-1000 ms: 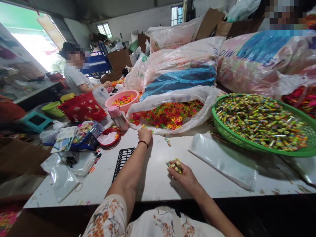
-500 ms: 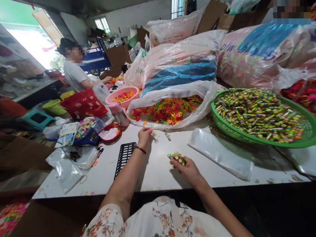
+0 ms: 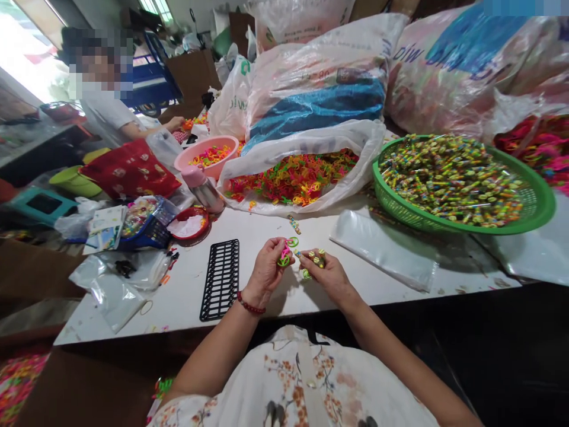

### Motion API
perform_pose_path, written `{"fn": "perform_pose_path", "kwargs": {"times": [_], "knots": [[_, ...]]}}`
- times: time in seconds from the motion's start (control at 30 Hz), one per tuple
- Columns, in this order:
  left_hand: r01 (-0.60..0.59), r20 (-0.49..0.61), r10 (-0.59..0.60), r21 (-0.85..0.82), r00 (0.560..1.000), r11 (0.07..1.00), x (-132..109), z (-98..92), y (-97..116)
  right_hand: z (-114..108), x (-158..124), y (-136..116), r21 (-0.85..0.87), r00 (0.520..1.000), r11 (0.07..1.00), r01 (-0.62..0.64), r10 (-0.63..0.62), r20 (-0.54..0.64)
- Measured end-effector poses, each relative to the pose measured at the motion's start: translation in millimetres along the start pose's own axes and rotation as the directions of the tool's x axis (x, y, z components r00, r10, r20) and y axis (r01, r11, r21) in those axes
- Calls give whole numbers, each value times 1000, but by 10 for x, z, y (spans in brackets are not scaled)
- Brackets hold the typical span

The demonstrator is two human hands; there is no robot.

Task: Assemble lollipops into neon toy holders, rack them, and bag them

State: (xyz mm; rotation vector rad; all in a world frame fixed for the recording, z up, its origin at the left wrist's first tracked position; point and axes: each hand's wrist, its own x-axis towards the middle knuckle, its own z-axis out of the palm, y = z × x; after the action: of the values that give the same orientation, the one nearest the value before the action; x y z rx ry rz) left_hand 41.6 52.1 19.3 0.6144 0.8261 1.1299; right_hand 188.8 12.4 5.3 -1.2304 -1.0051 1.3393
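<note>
My left hand [image 3: 267, 270], with a red bead bracelet at the wrist, pinches small pink and green plastic ring pieces [image 3: 284, 258]. Close beside it, my right hand [image 3: 329, 277] is closed around several small patterned tubes [image 3: 316, 257] with pale yellow ends; a green ring shows under its fingers. The tip of one tube points toward the rings, and I cannot tell whether they touch. A loose patterned tube [image 3: 294, 224] lies on the white table [image 3: 275, 320] beyond my hands. Left of my left hand lies a black slotted plastic tray [image 3: 220, 279].
A green basket [image 3: 540, 204] heaped with patterned tubes stands at right, near flat clear bags [image 3: 386, 252]. Behind are an open sack [image 3: 371, 160] of colourful plastic pieces, a pink bowl [image 3: 182, 160] and a flask [image 3: 204, 190]. Another person [image 3: 106, 110] sits at far left.
My left hand has drawn back from near the sack toward me with the pink and green pieces. Both hands are now close together. The view has tilted down slightly.
</note>
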Motion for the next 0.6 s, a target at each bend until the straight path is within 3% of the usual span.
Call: {"fn": "perform_pose_path", "kwargs": {"times": [0.17, 0.3, 0.6], "knots": [[-28, 56, 26, 39, 998, 999, -95, 66, -96, -1, -49, -12, -26, 1000, 1000, 2, -2, 7], [-15, 27, 13, 75, 1000, 997, -137, 93, -127, 1, -81, -42, -46, 999, 999, 8, -6, 45], [11, 14, -13, 155, 1000, 988, -141, 89, -166, -29, -93, -108, 60, 979, 984, -169, 161, 126]]}}
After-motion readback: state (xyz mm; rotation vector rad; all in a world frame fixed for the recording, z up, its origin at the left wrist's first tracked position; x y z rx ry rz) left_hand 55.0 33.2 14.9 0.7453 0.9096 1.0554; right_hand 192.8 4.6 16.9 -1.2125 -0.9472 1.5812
